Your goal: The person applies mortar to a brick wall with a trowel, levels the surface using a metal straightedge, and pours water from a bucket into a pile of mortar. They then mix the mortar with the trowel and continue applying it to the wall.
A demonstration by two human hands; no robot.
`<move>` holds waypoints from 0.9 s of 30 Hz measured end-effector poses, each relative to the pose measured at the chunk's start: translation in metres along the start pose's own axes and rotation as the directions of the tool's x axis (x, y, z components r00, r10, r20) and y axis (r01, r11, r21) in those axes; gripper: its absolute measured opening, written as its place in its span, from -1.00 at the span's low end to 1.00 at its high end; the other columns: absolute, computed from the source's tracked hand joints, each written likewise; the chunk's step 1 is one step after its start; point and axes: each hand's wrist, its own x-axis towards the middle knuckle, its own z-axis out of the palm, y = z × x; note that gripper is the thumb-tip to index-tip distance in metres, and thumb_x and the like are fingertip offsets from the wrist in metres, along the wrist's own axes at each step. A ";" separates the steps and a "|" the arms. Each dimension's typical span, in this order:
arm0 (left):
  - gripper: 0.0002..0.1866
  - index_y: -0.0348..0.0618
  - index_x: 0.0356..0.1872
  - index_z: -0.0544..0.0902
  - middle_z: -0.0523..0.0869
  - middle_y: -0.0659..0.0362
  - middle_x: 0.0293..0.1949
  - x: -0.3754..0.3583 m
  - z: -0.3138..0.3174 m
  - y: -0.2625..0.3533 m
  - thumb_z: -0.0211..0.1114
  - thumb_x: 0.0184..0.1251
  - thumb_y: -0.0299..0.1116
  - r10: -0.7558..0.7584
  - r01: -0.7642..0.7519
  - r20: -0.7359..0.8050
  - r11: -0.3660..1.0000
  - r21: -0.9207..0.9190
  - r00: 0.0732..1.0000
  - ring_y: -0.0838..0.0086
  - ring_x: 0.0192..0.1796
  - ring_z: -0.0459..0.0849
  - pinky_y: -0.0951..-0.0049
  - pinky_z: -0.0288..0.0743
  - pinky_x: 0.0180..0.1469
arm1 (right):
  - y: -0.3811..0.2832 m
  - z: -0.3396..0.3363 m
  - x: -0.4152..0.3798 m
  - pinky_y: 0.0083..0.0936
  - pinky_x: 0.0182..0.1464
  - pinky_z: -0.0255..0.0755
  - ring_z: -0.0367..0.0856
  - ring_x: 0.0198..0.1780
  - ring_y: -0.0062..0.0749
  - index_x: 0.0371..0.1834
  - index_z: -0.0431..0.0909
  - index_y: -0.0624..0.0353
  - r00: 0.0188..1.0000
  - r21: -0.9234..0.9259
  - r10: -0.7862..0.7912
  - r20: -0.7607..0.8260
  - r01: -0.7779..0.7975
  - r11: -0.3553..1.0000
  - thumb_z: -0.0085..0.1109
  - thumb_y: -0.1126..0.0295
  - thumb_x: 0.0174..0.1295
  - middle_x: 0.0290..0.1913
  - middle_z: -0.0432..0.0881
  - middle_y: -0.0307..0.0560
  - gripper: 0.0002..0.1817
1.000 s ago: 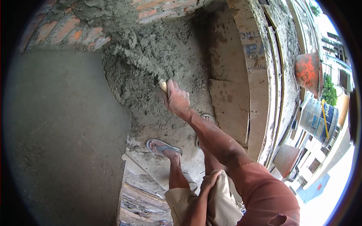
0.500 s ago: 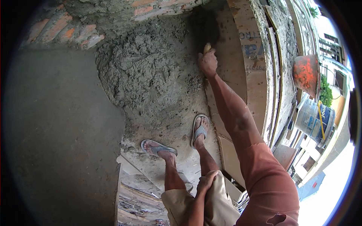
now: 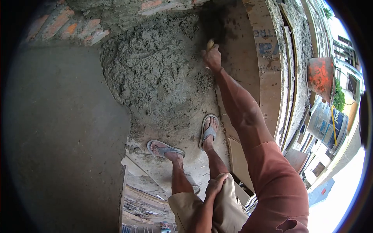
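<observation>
My right hand reaches out at the end of a red sleeve, closed around the wooden handle of a trowel. The blade is hard to make out against the dark wet patch beyond it. A heap of wet grey mortar lies just left of this hand, on the rough floor. My left hand grips my knee, its fingers wrapped over the tan shorts.
Printed board lines the right side. Beyond it are an orange-stained bucket and a white-and-blue bucket. Smooth wet cement spreads on the left. Partly coated bricks run along the top. My sandalled feet stand below the mortar.
My right hand has shifted slightly left and up with the trowel, and its wrist has turned a little. The left hand stays on the knee. The view has moved slightly.
</observation>
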 end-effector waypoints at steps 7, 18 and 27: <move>0.33 -0.70 0.28 0.27 0.40 -0.40 0.29 -0.029 -0.009 0.025 0.26 -0.18 0.53 -0.137 0.138 -0.020 0.989 0.055 0.990 -0.04 0.39 0.40 0.24 0.24 0.41 | -0.034 0.033 -0.063 -0.01 0.06 0.51 0.63 -0.07 0.33 0.06 0.20 0.26 0.994 0.081 0.005 0.112 -0.015 0.997 0.23 0.26 0.15 -0.16 0.62 0.42 -0.48; -0.06 0.09 0.33 0.51 0.42 -0.26 0.33 -0.022 -0.006 0.020 0.18 -0.04 0.47 -0.133 0.142 -0.070 0.980 0.137 0.989 -0.02 0.39 0.40 0.25 0.20 0.43 | -0.026 -0.013 -0.078 0.09 -0.02 0.48 0.61 -0.08 0.36 0.06 0.17 0.23 0.981 -0.020 -0.097 0.168 0.102 0.995 0.20 0.30 0.20 -0.18 0.61 0.41 -0.51; 0.29 -0.66 0.27 0.32 0.43 -0.38 0.28 -0.033 -0.006 0.026 0.25 -0.16 0.52 -0.126 0.128 -0.036 0.990 0.056 0.991 -0.01 0.38 0.43 0.23 0.26 0.40 | -0.073 0.025 -0.115 0.11 -0.06 0.50 0.61 -0.12 0.36 0.03 0.21 0.17 0.935 -0.042 -0.252 0.248 0.271 0.962 0.17 0.36 0.20 -0.24 0.62 0.39 -0.59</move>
